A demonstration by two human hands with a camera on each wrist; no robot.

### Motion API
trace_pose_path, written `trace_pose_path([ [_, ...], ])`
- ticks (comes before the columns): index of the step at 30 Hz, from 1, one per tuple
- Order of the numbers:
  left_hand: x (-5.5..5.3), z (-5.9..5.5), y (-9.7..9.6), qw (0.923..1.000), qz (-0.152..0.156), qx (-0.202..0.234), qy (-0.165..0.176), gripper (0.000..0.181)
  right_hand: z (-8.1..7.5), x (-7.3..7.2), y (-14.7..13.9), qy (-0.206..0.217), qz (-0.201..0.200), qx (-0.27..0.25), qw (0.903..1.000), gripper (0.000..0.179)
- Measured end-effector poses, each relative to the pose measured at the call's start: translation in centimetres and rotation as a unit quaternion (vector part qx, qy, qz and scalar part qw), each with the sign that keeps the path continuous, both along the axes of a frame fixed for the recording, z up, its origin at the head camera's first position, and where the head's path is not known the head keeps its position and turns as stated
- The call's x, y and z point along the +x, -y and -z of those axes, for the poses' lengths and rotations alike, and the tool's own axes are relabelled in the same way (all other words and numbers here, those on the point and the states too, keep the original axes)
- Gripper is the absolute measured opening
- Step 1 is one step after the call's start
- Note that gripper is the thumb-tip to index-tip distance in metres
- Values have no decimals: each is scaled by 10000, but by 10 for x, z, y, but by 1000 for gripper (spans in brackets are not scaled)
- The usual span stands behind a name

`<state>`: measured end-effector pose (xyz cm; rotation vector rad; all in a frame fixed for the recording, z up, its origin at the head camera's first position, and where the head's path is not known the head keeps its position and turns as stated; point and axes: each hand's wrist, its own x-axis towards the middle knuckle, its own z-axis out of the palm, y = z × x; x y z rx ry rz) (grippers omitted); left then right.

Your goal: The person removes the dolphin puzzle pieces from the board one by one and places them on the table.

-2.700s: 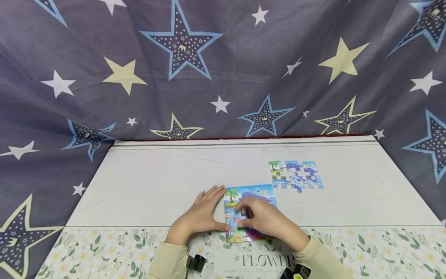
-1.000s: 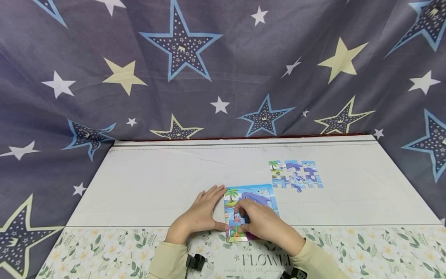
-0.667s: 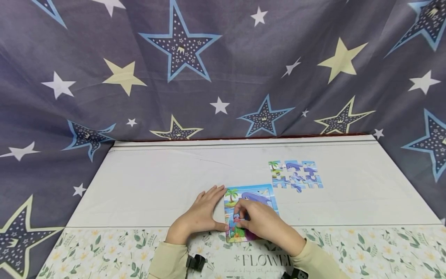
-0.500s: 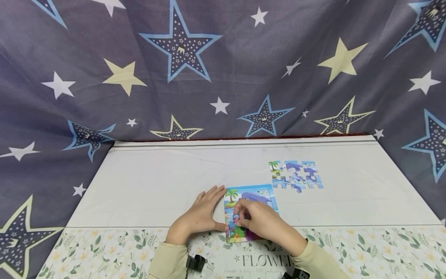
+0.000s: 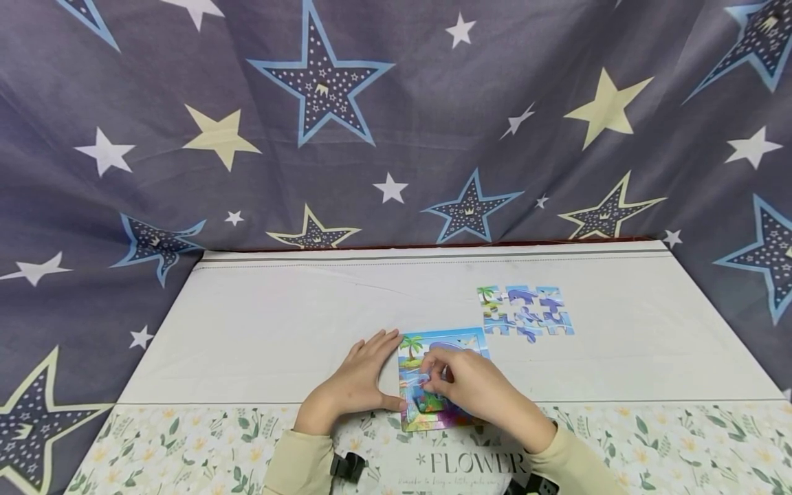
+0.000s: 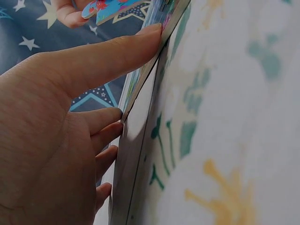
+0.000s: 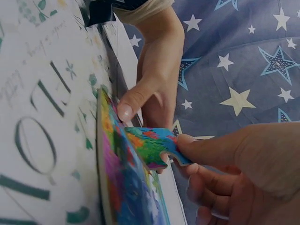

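Observation:
A jigsaw board (image 5: pixel 411 344) with a palm tree, a dolphin and a sea scene lies on the table in the head view. My left hand (image 5: pixel 355 381) rests along its left side, thumb and fingertips touching the edge. Over the board's lower half, my right hand (image 5: pixel 473 385) pinches a jigsaw piece (image 7: pixel 150 140) by one edge between thumb and fingers. In the right wrist view this piece is green, blue and orange, and it stands tilted up from the board. The same piece (image 6: pixel 112 9) shows at the top of the left wrist view. My right hand covers part of the picture.
Several loose jigsaw pieces (image 5: pixel 521 295) lie in rows on the white cloth (image 5: pixel 278 323), beyond the board's top right corner. A flowered cloth strip (image 5: pixel 650 440) runs along the front. A starry curtain (image 5: pixel 383 103) hangs behind the table.
My right hand has picked at the board's lower left area and shifted slightly up and right, with a piece now raised in its fingers. The left hand and the loose pieces have stayed put.

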<state>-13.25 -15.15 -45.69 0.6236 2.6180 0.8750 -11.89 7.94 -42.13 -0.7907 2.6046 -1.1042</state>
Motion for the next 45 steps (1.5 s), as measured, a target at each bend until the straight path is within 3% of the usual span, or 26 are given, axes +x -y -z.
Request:
trace_pose_path([
  [23, 0, 0, 0, 10000, 14, -48, -63, 108, -20, -21, -44, -65, 964, 389, 9946, 10],
  [39, 0, 0, -1, 10000, -26, 57, -10, 108, -20, -38, -75, -3, 1438, 290, 9892, 15],
  [45, 0, 0, -1, 10000, -20, 33, 17, 109, -19, -43, -87, -183, 1638, 266, 9860, 9],
])
